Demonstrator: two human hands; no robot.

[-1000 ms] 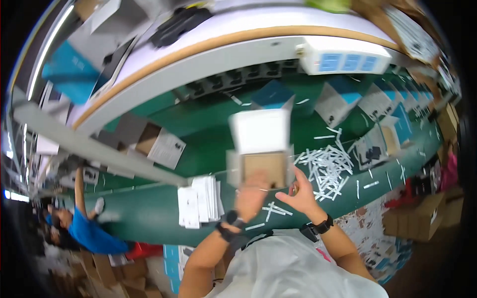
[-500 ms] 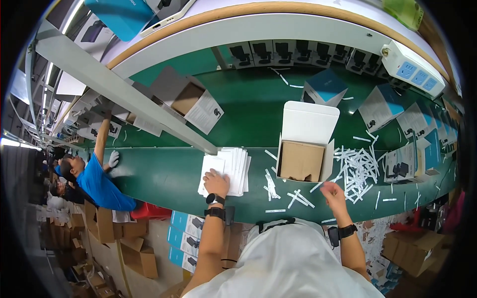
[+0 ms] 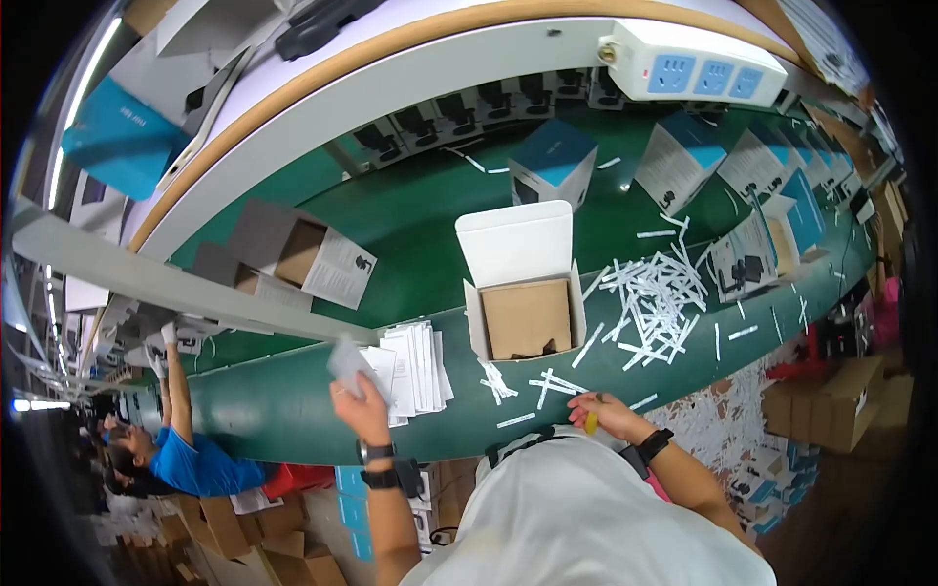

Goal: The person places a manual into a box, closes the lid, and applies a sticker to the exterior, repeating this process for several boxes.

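My left hand (image 3: 362,410) is raised at the left side of a stack of white booklets (image 3: 422,366), its fingers closed on a thin white booklet (image 3: 349,361) that is smeared by motion. My right hand (image 3: 614,418) is at the near edge of the green table, fingers curled together. A small yellow patch (image 3: 591,422) shows at its fingertips; I cannot tell whether it is held or worn. Between and beyond my hands stands a white box (image 3: 515,244), lid up, with a brown cardboard insert (image 3: 528,317) inside.
A heap of white paper strips (image 3: 660,303) lies right of the box, with loose strips (image 3: 555,383) nearer me. Several blue-and-grey boxes (image 3: 679,161) stand behind. A slanted white post (image 3: 186,283) crosses the left side. A person in blue (image 3: 200,464) works at far left.
My left hand has lifted off the booklet stack with a booklet. My right hand has drawn back from the strips by the box to the table's near edge. The view has turned right.
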